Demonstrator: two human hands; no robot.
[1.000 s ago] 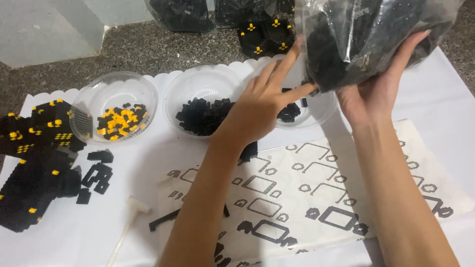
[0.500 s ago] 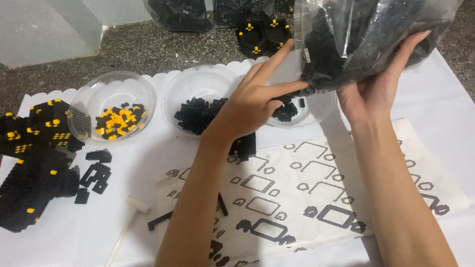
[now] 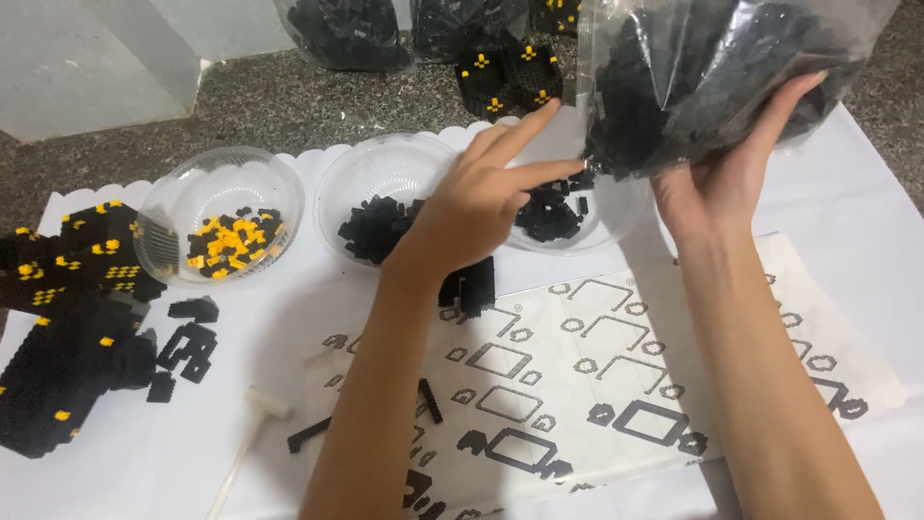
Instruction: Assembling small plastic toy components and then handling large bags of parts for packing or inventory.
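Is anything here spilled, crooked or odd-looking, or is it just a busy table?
Mostly just busy. A few black bricks lie loose on the white sheet beside the black and yellow brick model, outside the clear bowls. The right hand holds a clear bag of black bricks tilted over one bowl, the left hand at its mouth.

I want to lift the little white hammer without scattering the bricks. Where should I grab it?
Take the white hammer by its thin handle, coming from the near edge of the table. The handle points toward you over bare white sheet, while loose black pieces lie beyond its head.
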